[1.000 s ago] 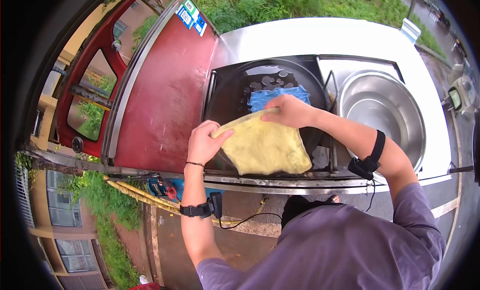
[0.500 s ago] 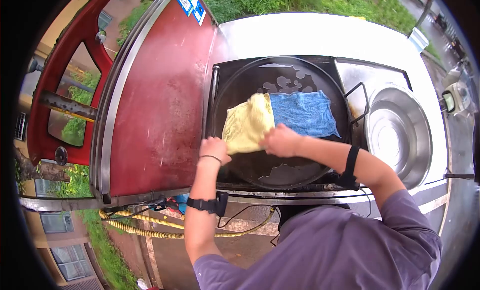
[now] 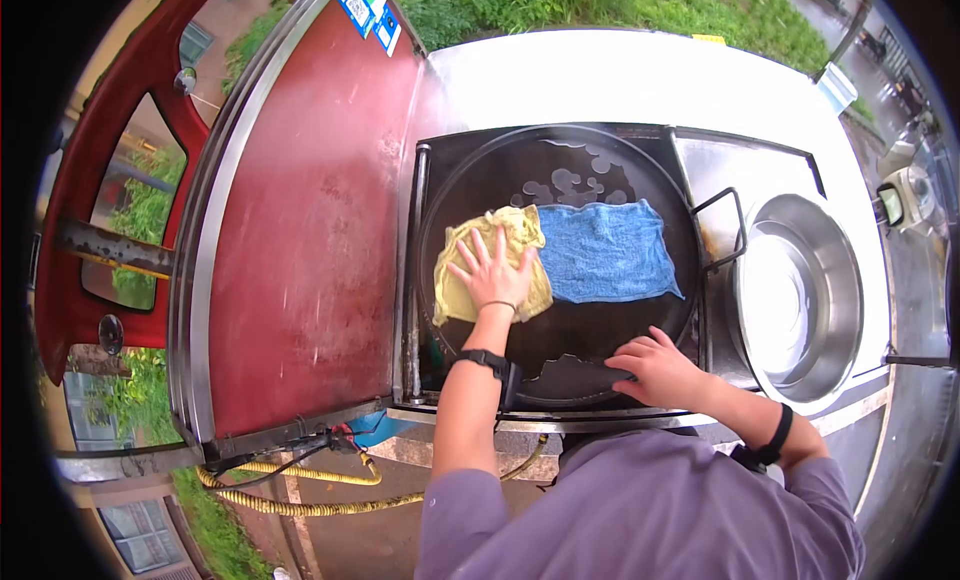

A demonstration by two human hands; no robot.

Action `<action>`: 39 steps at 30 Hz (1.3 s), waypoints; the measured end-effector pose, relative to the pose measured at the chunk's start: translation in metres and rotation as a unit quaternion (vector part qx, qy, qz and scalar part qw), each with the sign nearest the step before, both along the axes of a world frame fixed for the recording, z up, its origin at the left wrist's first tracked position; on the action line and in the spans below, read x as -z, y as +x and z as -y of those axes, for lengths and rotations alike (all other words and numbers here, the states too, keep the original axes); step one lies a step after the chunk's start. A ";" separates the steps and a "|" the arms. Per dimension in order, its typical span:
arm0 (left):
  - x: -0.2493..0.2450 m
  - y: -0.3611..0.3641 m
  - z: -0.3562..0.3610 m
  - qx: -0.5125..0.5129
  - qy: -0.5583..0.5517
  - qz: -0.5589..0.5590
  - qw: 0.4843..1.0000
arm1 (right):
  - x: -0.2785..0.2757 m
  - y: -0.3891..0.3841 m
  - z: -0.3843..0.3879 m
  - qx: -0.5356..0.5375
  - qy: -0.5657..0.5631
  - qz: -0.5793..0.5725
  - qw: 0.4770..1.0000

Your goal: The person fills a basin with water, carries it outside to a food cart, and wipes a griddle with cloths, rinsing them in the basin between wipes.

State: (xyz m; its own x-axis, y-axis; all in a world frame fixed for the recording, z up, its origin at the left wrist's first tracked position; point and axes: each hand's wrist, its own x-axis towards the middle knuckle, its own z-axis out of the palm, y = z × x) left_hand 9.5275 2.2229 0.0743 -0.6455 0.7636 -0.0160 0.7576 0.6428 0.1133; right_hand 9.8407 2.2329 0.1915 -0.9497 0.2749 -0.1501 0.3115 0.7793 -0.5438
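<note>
Across the round black pan (image 3: 590,328), your left hand (image 3: 492,279) lies spread on the rumpled yellow cloth (image 3: 453,302), left of the blue cloth (image 3: 608,252); press evenly, palm flat. Your right hand (image 3: 657,372) hovers near right, fingers parted.

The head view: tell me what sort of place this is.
Probably an outdoor roadside cooking stall: a wide round griddle and a steel basin are set into a metal counter, with grass right behind it.
</note>
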 end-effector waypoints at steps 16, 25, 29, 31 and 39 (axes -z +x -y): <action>0.017 -0.056 -0.155 -0.067 0.040 -0.022 0.997 | -0.006 0.077 0.030 0.233 -0.125 0.027 0.964; 0.022 -0.030 -0.201 0.103 0.096 0.004 0.990 | -0.004 0.067 0.029 0.213 -0.133 0.061 0.966; 0.014 0.001 -0.224 0.174 0.079 0.013 0.981 | -0.008 0.064 0.031 0.217 -0.134 0.073 0.964; 0.020 0.015 -0.235 0.211 0.085 0.032 0.973 | -0.009 0.065 0.032 0.221 -0.123 0.068 0.965; 0.016 0.073 -0.229 0.392 0.047 0.086 0.915 | -0.007 0.071 0.039 0.206 -0.119 0.060 0.969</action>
